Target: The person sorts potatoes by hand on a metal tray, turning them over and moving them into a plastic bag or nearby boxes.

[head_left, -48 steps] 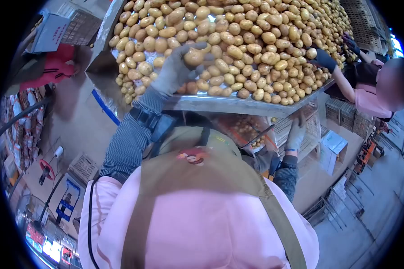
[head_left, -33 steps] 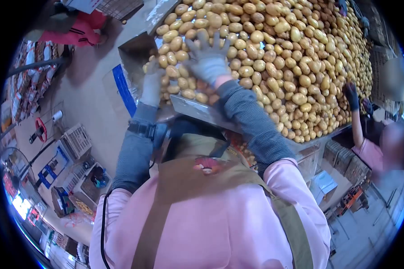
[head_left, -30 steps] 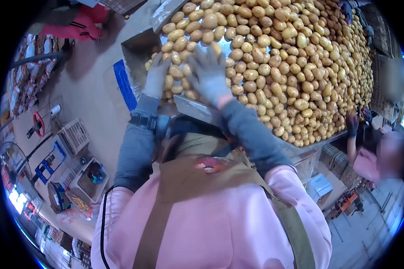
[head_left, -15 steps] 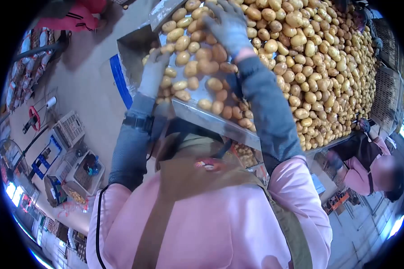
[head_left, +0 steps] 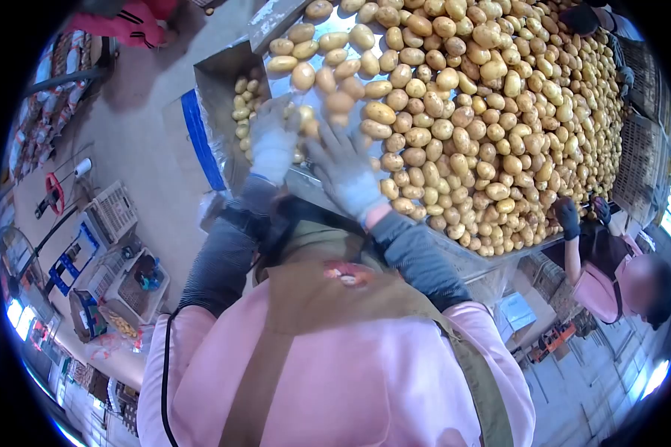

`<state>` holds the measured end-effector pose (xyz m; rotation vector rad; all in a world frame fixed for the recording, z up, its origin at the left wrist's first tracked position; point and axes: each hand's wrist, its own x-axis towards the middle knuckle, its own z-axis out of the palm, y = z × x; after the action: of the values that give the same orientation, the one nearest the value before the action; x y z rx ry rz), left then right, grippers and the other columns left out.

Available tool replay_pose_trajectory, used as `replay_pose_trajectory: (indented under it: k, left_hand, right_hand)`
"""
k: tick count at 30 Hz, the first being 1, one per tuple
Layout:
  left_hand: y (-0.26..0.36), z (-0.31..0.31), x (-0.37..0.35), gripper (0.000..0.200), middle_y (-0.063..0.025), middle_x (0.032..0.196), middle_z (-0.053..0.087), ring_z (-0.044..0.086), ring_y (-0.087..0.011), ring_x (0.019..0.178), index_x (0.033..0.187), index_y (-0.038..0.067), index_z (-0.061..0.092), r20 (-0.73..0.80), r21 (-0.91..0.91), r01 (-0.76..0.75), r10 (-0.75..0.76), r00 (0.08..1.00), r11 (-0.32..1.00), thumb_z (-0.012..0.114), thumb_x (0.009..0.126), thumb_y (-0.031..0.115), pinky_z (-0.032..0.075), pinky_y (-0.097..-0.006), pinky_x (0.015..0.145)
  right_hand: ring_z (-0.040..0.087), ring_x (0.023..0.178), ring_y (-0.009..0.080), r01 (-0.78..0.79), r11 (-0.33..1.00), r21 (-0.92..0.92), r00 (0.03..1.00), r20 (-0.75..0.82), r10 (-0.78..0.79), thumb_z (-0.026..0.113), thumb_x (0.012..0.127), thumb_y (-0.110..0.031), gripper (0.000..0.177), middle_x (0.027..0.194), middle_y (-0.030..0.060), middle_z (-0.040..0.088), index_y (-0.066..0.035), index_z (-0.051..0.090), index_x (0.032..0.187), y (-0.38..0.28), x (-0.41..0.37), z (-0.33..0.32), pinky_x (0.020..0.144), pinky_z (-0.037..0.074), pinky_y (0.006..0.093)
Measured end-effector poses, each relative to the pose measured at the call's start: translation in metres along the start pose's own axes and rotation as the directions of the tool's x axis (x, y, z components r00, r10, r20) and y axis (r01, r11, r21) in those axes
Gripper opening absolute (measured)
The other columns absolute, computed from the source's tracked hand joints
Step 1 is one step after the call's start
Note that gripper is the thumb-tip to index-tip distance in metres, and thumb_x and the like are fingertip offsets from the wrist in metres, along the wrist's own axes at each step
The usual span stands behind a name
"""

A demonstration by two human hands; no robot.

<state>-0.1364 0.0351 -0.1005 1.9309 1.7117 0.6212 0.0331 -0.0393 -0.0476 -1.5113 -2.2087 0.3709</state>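
My left hand [head_left: 273, 145], in a grey glove and slightly blurred, lies stretched out at the corner between the metal sorting table [head_left: 343, 97] and the chute. My right hand [head_left: 344, 170], also gloved, is spread with its palm down at the table's near edge. Just beyond its fingertips are a few potatoes [head_left: 339, 103], blurred by motion. Neither hand is closed around a potato. A large heap of potatoes [head_left: 492, 112] covers the right of the table, and looser ones lie at its far left.
A metal chute [head_left: 227, 71] on the left holds small potatoes [head_left: 244, 104], beside a blue strip [head_left: 203, 141]. A co-worker [head_left: 611, 268] in dark gloves stands at the right edge of the heap. Crates [head_left: 115, 212] stand on the floor to the left.
Both hands have come back toward my body, the right one farthest, also moving left. Potatoes under them have shifted, baring metal near the front. Small potatoes now show in the chute.
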Motion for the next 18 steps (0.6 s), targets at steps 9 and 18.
replay_pose_trajectory:
  k: [9, 18]
  left_hand:
    - [-0.024, -0.006, 0.037, 0.043, -0.0126, 0.118, 0.064, 0.061, -0.0197, 0.104, 0.131, 0.002, 0.059, 0.211, -0.594, 0.515, -0.497, 0.842, 0.619, 0.064, 0.098, 0.029, 0.049, -0.031, 0.094]
    - [-0.03, 0.002, 0.036, 0.04, -0.0151, 0.12, 0.064, 0.061, -0.0227, 0.11, 0.129, -0.003, 0.057, 0.179, -0.612, 0.377, -0.342, 0.922, 0.695, 0.061, 0.097, 0.02, 0.05, -0.0334, 0.094]
  right_hand:
    - [0.039, 0.138, 0.0388, -0.316, 0.87, -0.379, 0.948, -0.141, 0.284, 0.054, 0.094, -0.052, 0.05, 0.142, 0.0113, 0.053, -0.022, 0.061, 0.135, 0.133, 0.131, -0.022, 0.111, 0.027, 0.0634]
    - [0.039, 0.141, 0.0405, -0.352, 0.912, -0.211, 0.93, 0.033, 0.366, 0.068, 0.084, -0.038, 0.064, 0.151, 0.0156, 0.045, -0.015, 0.053, 0.142, 0.053, -0.033, -0.021, 0.116, 0.022, 0.0639]
